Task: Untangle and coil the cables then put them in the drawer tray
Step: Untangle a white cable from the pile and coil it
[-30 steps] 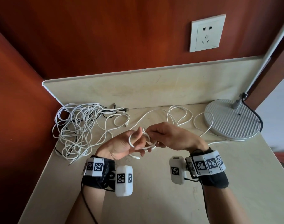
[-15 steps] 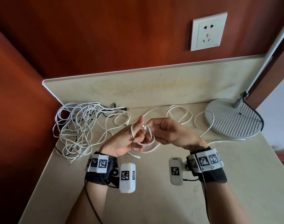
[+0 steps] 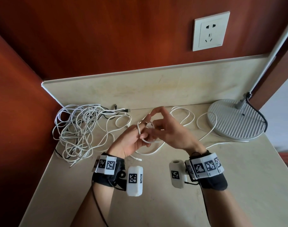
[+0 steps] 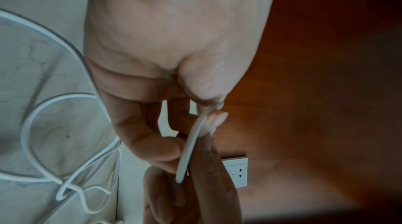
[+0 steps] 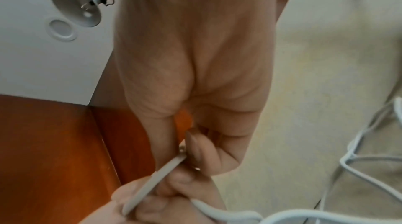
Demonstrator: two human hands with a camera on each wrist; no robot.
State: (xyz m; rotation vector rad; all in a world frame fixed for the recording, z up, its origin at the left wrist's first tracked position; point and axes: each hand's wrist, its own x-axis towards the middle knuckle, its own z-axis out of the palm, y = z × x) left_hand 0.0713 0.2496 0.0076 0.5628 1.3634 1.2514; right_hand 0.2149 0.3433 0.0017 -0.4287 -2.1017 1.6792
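Note:
A small coil of white cable (image 3: 148, 142) hangs over the middle of the counter in my left hand (image 3: 142, 131), whose fingers curl round it. In the left wrist view the thumb and a finger pinch the cable (image 4: 191, 143). My right hand (image 3: 154, 124) is against the left and pinches the same cable near its metal plug (image 5: 182, 148), index finger arched upward. The rest of this cable (image 3: 182, 112) trails in loose loops over the counter to the right. A big tangle of white cables (image 3: 77, 128) with a black one mixed in lies at the back left. No drawer tray is in view.
A round grey lamp base (image 3: 236, 118) with its pole and black cord stands at the back right, and a loop of cable lies on its edge. A wall socket (image 3: 210, 31) is above the beige backsplash (image 3: 140, 90). Red walls close the left and back.
Both hands have risen a little and moved away from me. The right hand has carried the cable end round the left fingers, and its index finger is now raised.

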